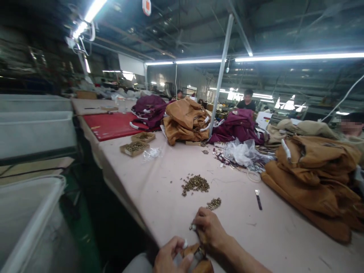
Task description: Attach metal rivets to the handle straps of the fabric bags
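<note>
Fingers of your right hand (209,229) are pinched around a small metal piece (193,227), while those of your left hand (170,254) grip a brown piece (206,266) low in the view, close in front of you at the near side of the tabletop (133,176). Your right wrist and forearm hide some of it, and the view's lower edge cuts it off.

Work on the brown piece looks partway through, as a judgement: it is in your grasp, and the metal piece sits between your fingertips rather than visibly seated in it. How many fittings it already carries, you cannot tell from here. A larger pile of small fittings (196,183) and a smaller pile (214,203) lie loose beyond your right hand, so plenty remain unused.

Its visible part seems to slant from beside your left fingertips down toward the lower right; it is folded or curved, so neither its front end nor its full long axis can be told. To the right, a small dark-handled tool (258,201) lies flat, its pale tip pointing away from you, near the brown bag (309,182).
</note>
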`<state>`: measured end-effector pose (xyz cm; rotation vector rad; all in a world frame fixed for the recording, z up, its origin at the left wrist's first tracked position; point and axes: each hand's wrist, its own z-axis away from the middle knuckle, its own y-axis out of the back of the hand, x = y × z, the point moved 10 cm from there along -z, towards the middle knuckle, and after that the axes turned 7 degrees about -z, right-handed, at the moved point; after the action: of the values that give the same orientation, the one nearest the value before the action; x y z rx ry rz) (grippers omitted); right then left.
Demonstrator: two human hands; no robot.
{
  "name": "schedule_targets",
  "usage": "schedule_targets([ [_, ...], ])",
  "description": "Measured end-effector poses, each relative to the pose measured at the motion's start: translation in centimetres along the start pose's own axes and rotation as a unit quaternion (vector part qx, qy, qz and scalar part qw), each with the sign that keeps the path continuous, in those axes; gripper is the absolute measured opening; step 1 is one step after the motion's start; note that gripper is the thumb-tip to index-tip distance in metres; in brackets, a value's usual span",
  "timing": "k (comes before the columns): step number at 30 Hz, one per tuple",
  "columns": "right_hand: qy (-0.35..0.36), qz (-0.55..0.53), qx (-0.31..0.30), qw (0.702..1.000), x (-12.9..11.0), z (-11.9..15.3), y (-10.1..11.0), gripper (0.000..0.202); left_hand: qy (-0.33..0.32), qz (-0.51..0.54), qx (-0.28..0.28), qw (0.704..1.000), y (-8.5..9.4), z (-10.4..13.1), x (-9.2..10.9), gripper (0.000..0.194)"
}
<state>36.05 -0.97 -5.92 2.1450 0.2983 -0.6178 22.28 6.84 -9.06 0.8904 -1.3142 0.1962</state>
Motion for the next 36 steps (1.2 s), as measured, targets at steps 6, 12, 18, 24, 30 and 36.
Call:
schedule_targets([
  [6, -0.104, -0.108, 0.072, 0.986, 3.6, 3.4, 4.7, 0.026, 0.005, -0.012, 0.013, 1.000, -0.8, 3.1, 0.5, 0.021],
  [12, -0.108, -0.139, 0.009, 0.984, 3.9, 3.7, 3.2, 0.023, 0.026, 0.002, 0.012, 1.000, -1.3, 3.6, -0.2, 0.024],
  [18, -0.039, -0.079, -0.085, 0.992, -0.7, 1.0, -2.1, 0.016, 0.007, -0.011, 0.023, 1.000, 0.3, 3.0, 0.4, 0.015],
  [24, -0.054, -0.030, -0.125, 0.990, 0.2, 0.5, -3.5, 0.022, 0.006, -0.016, 0.016, 1.000, 0.5, 2.6, 0.5, 0.016],
  [30, -0.044, -0.022, -0.169, 0.984, -0.4, 0.9, -3.0, 0.017, 0.014, -0.026, 0.007, 1.000, 0.1, 2.7, -0.3, 0.019],
  [36, -0.038, -0.045, -0.176, 0.983, -0.9, 1.2, -2.8, 0.015, 0.020, -0.050, 0.001, 0.999, 0.2, 3.4, -0.9, 0.037],
])
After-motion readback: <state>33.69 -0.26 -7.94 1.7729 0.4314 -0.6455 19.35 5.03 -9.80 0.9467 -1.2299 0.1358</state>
